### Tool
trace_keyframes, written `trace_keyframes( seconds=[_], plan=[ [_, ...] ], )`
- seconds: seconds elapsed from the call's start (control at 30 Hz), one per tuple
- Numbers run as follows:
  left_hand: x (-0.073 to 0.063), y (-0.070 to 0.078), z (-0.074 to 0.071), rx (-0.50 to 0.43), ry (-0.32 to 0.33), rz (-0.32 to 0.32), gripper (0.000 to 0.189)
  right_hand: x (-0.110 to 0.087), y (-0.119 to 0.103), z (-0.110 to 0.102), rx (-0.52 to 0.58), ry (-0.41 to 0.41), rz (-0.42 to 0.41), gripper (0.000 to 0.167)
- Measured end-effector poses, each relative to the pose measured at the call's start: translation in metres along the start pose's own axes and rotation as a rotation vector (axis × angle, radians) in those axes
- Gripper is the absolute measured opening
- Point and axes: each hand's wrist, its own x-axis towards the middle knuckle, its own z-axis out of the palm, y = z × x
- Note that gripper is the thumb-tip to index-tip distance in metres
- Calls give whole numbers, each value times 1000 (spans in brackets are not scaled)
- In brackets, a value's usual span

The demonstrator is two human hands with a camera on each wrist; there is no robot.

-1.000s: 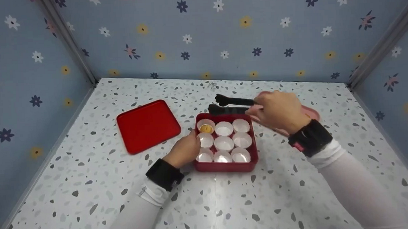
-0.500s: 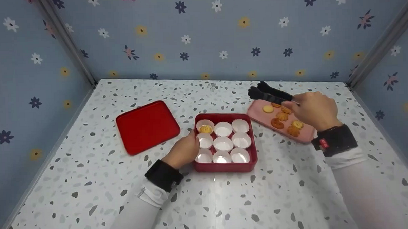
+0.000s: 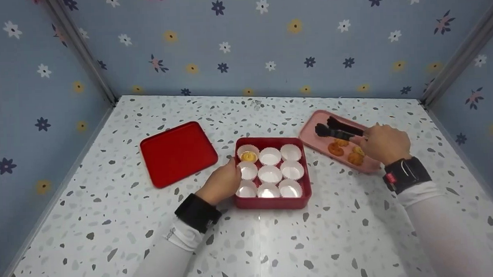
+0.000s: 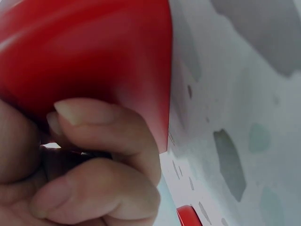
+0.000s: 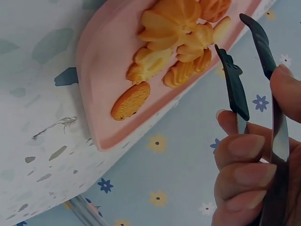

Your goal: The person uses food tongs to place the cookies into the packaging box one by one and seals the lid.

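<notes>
My left hand holds the left wall of a square red box, thumb at the rim and the other fingers curled against its side in the left wrist view. Rows of white paper cups fill the box, and a piped yellow cookie lies in the back left one. My right hand grips tongs whose black tips are spread apart over a pink tray. Several golden cookies lie on that tray; nothing shows between the tips in the right wrist view.
A red lid lies on the speckled table left of the box. Flower-patterned panels enclose the back and both sides.
My right hand has carried the tongs rightward from behind the box, then lowered them over the pink tray. My left hand and the box have stayed in place.
</notes>
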Motion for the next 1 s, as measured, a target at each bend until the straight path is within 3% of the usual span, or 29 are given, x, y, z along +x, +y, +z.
trace_keyframes(
  seconds=[0.27,0.5,0.63,1.0],
  plan=[
    [-1,1,-1,-12,1,2,49,1,-5,1,-30,-36,19,60],
    [-1,0,-1,-12,-1,5,47,0,-4,6,0,63,-20,51],
    [0,1,0,-7,-16,-9,48,1,-3,7,-7,75,-15,52],
    [0,1,-1,-13,-26,-28,49,0,-5,1,28,54,82,61]
  ],
)
